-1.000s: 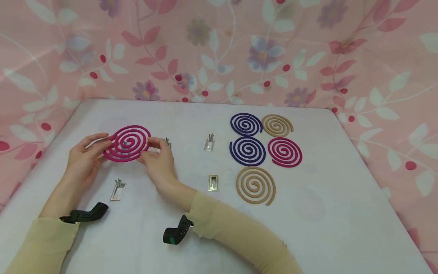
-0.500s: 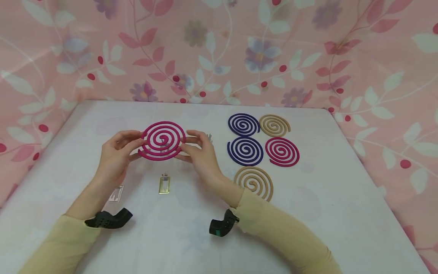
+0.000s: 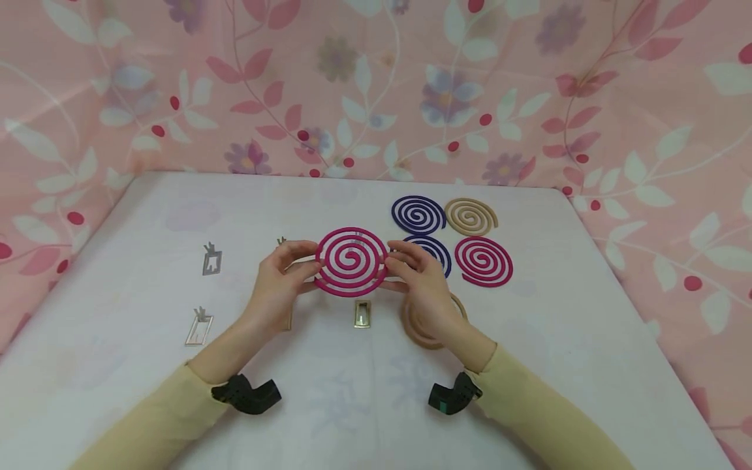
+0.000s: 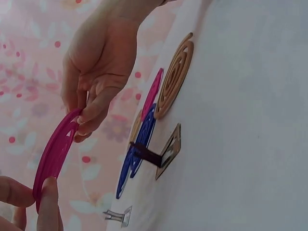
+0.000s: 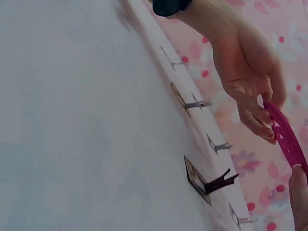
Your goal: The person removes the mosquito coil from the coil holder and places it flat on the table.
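A magenta mosquito coil [image 3: 351, 259] is held level above the table, pinched at its left rim by my left hand [image 3: 276, 284] and at its right rim by my right hand [image 3: 424, 284]. In the left wrist view the coil [image 4: 55, 149] shows nearly edge-on, between thumb and fingers of both hands. Just below it, a gold-coloured coil stand [image 3: 362, 314] lies on the table with its prongs raised. Another stand, behind the coil, shows only through its gaps. My left hand partly hides two more stands.
Two silver stands [image 3: 212, 261] lie to the left. Right of the hands are flat coils: a dark blue one [image 3: 418, 215], a tan one [image 3: 471, 217], a magenta one [image 3: 484, 261], and a second blue and second tan one partly behind my right hand. A floral cloth [image 3: 376, 85] hangs behind the table.
Both hands have carried the magenta coil rightward across the table, from above the left stands to above the right-hand stands. In the last half second it has also come slightly nearer.
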A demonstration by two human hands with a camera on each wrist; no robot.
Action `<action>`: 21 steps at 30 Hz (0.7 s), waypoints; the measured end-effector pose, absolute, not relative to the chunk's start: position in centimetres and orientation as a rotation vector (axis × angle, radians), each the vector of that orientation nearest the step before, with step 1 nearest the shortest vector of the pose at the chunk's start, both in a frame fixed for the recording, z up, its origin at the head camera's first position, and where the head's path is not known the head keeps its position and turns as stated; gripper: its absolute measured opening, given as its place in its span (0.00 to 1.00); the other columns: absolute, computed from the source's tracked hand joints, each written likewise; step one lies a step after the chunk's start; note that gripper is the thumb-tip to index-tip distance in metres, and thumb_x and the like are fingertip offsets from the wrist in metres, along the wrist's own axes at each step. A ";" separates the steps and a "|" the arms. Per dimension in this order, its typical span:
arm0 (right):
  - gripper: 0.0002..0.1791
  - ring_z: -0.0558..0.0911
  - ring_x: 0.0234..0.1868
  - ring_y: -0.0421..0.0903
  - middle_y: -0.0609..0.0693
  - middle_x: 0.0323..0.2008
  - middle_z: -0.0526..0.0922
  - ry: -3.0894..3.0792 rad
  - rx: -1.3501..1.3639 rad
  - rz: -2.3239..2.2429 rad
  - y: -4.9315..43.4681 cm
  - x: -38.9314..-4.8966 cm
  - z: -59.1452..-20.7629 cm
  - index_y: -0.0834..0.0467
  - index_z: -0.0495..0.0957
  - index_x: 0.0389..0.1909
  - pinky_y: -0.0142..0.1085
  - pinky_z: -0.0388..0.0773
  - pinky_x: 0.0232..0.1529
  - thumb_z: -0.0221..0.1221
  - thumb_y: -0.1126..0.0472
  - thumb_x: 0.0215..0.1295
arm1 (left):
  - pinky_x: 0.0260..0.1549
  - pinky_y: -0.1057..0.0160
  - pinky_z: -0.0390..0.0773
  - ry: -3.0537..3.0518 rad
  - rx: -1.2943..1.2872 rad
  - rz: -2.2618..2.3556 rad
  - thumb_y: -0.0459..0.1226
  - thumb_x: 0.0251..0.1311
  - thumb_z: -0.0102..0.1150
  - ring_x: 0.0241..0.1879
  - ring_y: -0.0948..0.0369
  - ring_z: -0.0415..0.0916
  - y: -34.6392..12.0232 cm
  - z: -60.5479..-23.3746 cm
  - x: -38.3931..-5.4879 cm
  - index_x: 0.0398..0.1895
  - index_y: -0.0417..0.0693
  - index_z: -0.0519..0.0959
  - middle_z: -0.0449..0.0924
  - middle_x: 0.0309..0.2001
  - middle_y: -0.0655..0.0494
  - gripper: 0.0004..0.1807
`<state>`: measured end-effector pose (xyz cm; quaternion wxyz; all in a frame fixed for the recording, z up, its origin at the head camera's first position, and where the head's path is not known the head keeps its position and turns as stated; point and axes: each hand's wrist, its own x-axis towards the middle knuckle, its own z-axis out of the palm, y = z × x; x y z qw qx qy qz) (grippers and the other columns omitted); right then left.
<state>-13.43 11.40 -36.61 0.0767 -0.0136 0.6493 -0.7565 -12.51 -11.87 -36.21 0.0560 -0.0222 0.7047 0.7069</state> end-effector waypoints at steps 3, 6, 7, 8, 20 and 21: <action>0.20 0.85 0.41 0.42 0.55 0.49 0.81 1.980 -0.012 -2.230 13.0 -13.3 -37.0 0.63 0.74 0.63 0.44 0.85 0.47 0.57 0.65 0.73 | 0.46 0.64 0.84 2.118 -0.040 2.143 0.32 0.70 0.55 0.55 0.57 0.79 -10.4 -36.7 -12.5 0.64 0.39 0.69 0.71 0.62 0.44 0.21; 0.21 0.85 0.41 0.40 0.51 0.50 0.82 2.030 0.036 -2.185 14.8 -13.0 -37.3 0.63 0.75 0.63 0.44 0.84 0.51 0.58 0.63 0.72 | 0.47 0.62 0.84 2.100 0.023 2.140 0.30 0.70 0.55 0.58 0.53 0.78 -8.9 -37.0 -12.6 0.63 0.39 0.69 0.71 0.62 0.44 0.20; 0.21 0.85 0.41 0.41 0.51 0.49 0.82 2.041 0.051 -2.180 15.4 -12.9 -37.4 0.63 0.75 0.63 0.43 0.84 0.51 0.59 0.62 0.72 | 0.47 0.61 0.84 2.095 0.041 2.138 0.30 0.69 0.56 0.59 0.52 0.78 -8.3 -37.1 -12.6 0.63 0.39 0.70 0.72 0.62 0.45 0.20; 0.21 0.86 0.41 0.40 0.50 0.49 0.83 2.060 0.066 -2.171 16.1 -12.8 -37.5 0.63 0.75 0.63 0.42 0.83 0.52 0.59 0.62 0.71 | 0.47 0.61 0.84 2.091 0.065 2.136 0.30 0.69 0.56 0.59 0.51 0.78 -7.8 -37.2 -12.6 0.63 0.40 0.70 0.72 0.62 0.45 0.20; 0.20 0.87 0.41 0.39 0.44 0.43 0.87 1.981 0.049 -2.316 22.9 -11.8 -38.7 0.65 0.77 0.60 0.33 0.85 0.45 0.60 0.62 0.71 | 0.49 0.58 0.84 2.121 0.228 2.113 0.29 0.67 0.56 0.58 0.48 0.77 -1.4 -38.0 -12.6 0.57 0.37 0.74 0.75 0.59 0.43 0.16; 0.18 0.87 0.41 0.39 0.44 0.44 0.87 1.977 0.050 -2.324 23.5 -11.7 -38.8 0.63 0.79 0.59 0.33 0.85 0.45 0.59 0.62 0.71 | 0.49 0.58 0.84 2.132 0.241 2.102 0.29 0.66 0.56 0.58 0.48 0.77 -0.8 -38.2 -12.7 0.57 0.37 0.75 0.75 0.59 0.43 0.16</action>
